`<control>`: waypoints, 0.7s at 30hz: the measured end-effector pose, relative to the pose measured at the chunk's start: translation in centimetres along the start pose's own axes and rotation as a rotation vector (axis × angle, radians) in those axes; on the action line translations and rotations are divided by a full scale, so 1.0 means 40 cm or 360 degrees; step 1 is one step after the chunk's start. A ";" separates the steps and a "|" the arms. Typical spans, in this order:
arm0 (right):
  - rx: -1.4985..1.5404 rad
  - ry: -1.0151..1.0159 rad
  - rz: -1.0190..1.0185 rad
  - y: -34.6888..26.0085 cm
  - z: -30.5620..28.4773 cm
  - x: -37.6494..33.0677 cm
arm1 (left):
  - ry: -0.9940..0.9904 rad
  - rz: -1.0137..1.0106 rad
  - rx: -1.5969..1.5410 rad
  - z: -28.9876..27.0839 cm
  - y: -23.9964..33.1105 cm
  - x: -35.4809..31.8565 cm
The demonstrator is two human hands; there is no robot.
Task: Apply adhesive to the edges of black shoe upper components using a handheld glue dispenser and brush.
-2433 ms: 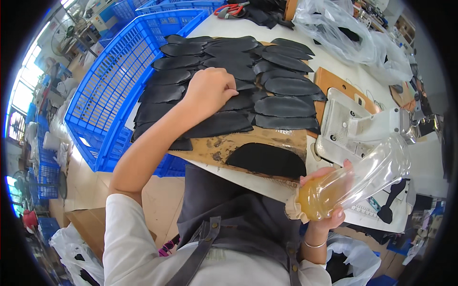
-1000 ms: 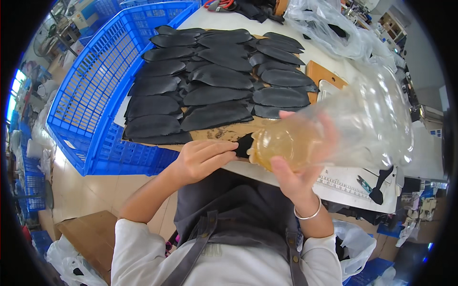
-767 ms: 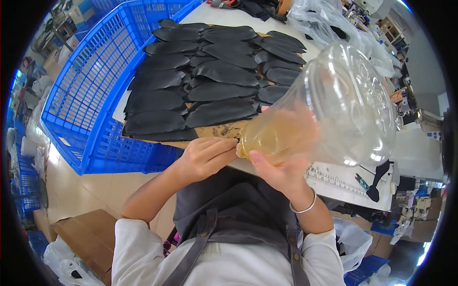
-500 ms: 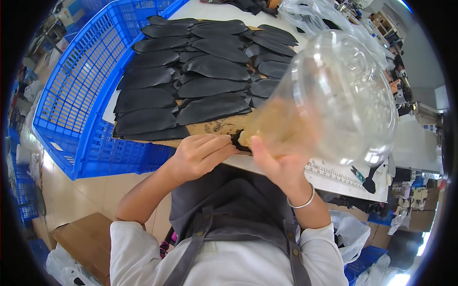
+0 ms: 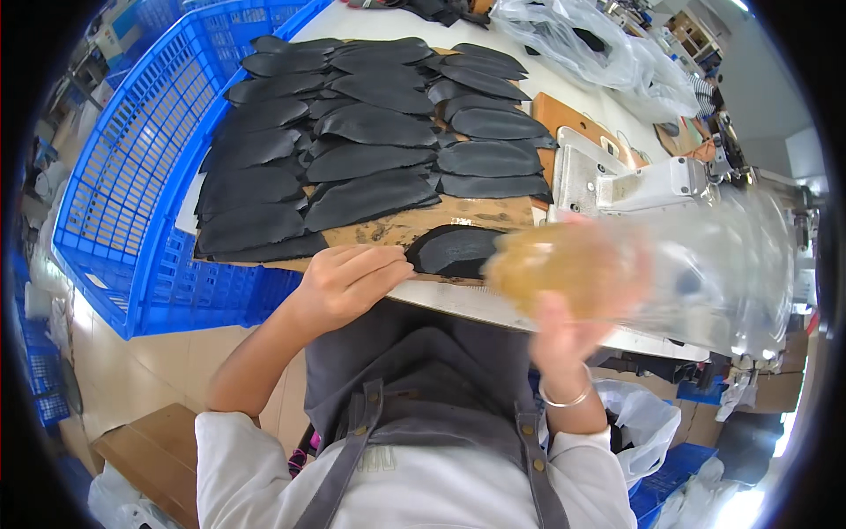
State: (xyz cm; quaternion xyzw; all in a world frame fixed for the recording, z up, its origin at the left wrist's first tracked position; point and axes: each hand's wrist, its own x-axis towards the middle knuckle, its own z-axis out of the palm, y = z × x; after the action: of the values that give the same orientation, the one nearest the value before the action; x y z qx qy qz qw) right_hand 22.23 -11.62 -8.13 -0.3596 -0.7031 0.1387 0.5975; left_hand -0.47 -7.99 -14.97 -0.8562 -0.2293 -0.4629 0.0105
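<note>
A curved black leather-like piece (image 5: 454,251) lies flat on a stained cardboard sheet (image 5: 374,227) at the table's near edge. My left hand (image 5: 348,278) pinches its left end between closed fingers. My right hand (image 5: 568,326) is closed around the yellowed neck of a clear plastic bottle (image 5: 723,269), tilted on its side and blurred. The bottle's yellow-brown end (image 5: 542,264) covers the right end of the black piece; whether they touch I cannot tell. Several rows of overlapping black pieces (image 5: 374,163) cover the rest of the cardboard.
On the left stands a blue plastic basket (image 5: 132,295), up against the table. A white sewing machine (image 5: 608,181) stands to the right of the cardboard. Clear plastic bags (image 5: 573,44) lie at the back. Below left is a cardboard box (image 5: 154,450) on the floor.
The bottle has swung right and down, away from my left hand, uncovering most of the black piece and the sewing machine. My left hand still holds the piece's left end.
</note>
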 end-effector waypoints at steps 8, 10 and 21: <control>-0.0869 -0.0781 -0.0266 0.056 0.066 -0.019 | -0.0021 -0.0070 0.0000 -0.015 0.020 0.026; -0.0764 -0.0578 -0.0178 0.065 -0.004 -0.025 | -0.0041 -0.0063 -0.0004 -0.003 0.011 0.019; -0.0201 0.0900 0.0243 0.142 -0.187 -0.068 | -0.0300 -0.0612 -0.0190 -0.041 0.045 0.136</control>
State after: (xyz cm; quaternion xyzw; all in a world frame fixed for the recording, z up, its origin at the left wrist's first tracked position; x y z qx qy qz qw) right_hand 31.28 -11.19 -11.83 -0.4722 -0.4871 0.0336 0.7339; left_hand 1.51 -7.89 -9.36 -0.8354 -0.3604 -0.3869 -0.1503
